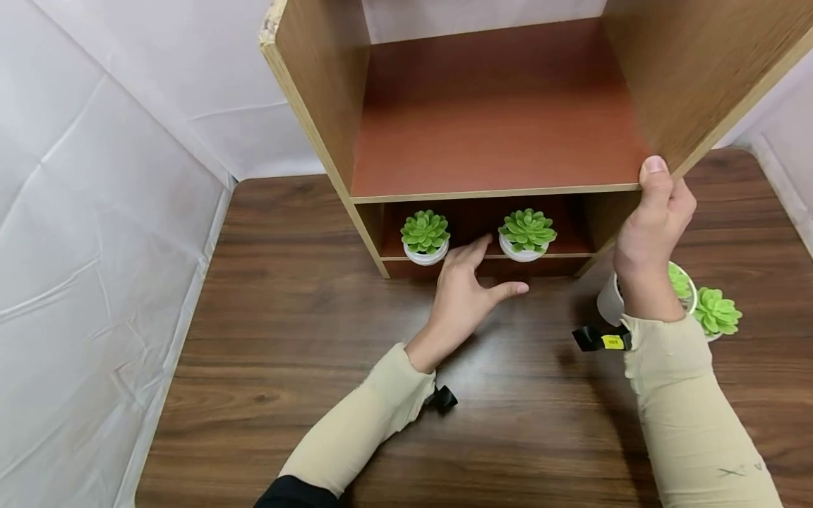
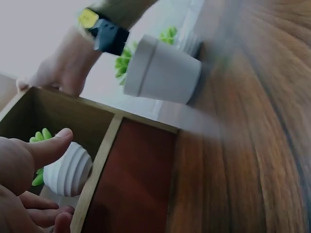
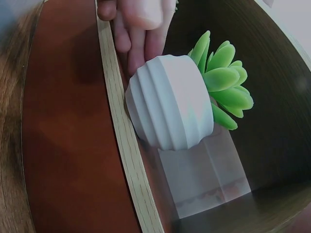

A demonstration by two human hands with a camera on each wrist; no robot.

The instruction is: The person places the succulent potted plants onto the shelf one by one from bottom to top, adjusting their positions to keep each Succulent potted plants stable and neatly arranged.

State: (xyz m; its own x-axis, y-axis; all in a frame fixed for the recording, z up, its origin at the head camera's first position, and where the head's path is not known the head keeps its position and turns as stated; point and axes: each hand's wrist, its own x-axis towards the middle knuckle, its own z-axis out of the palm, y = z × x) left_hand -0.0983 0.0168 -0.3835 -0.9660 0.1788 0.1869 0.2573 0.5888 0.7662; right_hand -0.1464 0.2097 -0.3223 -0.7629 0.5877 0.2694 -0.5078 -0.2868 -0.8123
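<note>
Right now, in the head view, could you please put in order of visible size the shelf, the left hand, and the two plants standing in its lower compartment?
From largest to smallest:
1. Shelf
2. Left hand
3. Left plant and right plant: nearly alike, so not ranked.

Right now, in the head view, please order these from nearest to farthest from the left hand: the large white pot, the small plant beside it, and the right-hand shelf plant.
From the left hand:
1. Right-hand shelf plant, by the fingertips.
2. Large white pot, to the hand's right.
3. Small plant, farthest right.
</note>
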